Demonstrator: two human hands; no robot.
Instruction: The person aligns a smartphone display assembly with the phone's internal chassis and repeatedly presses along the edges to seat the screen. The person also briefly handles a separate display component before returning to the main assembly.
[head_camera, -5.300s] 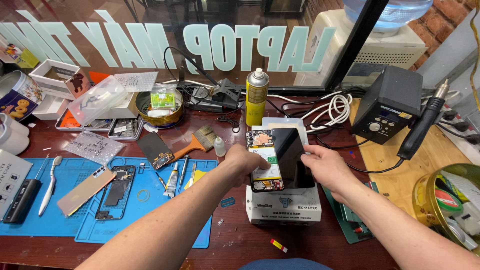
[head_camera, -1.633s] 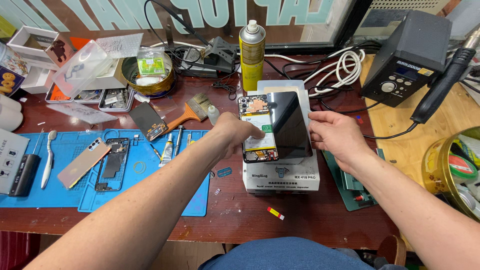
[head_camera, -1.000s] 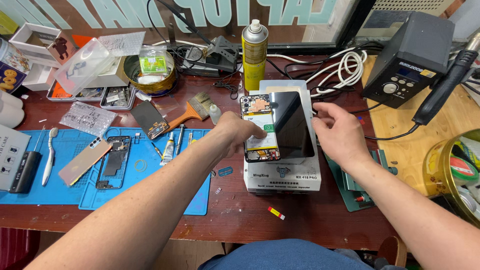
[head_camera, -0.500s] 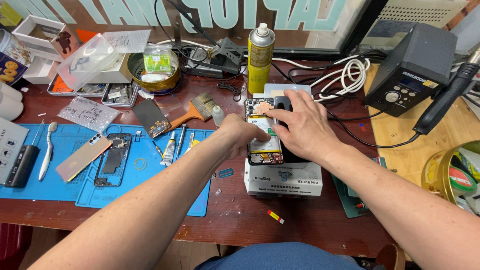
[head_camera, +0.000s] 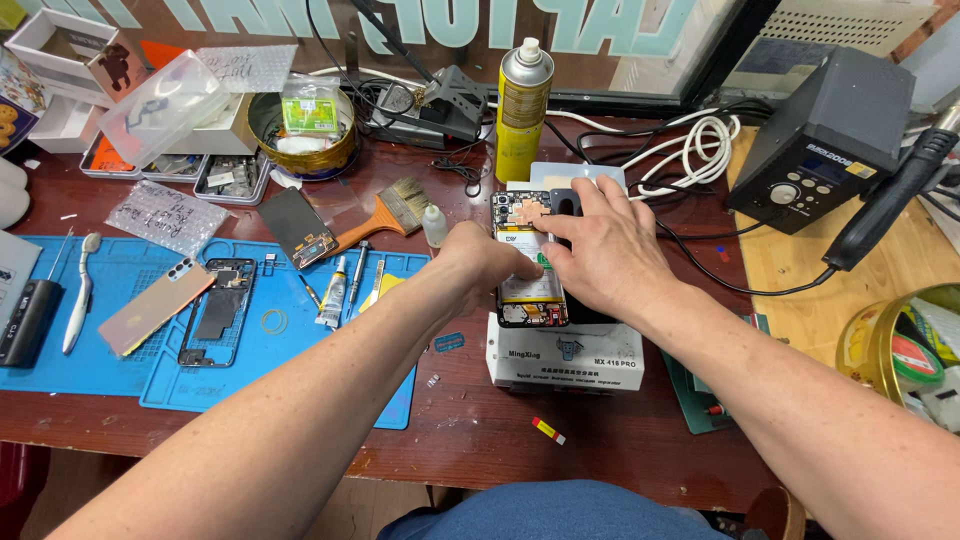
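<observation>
Left hand pinches the opened phone at nine o'clock to steady it, while right hand presses flat, fingers apparently gripping nothing.

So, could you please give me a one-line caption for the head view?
Both hands, left hand and right hand, press on an opened phone atop a white box.

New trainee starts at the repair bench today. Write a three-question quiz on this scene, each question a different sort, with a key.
1. True or false: both hands rest on the opened phone.
2. What does the phone lie on? A blue mat, B white box-shaped machine, C wooden board.
3. Fill in: behind the phone stands a yellow ____ can.

Key:
1. True: left hand and right hand touch it.
2. B, the white machine.
3. Spray; the spray can.
</observation>
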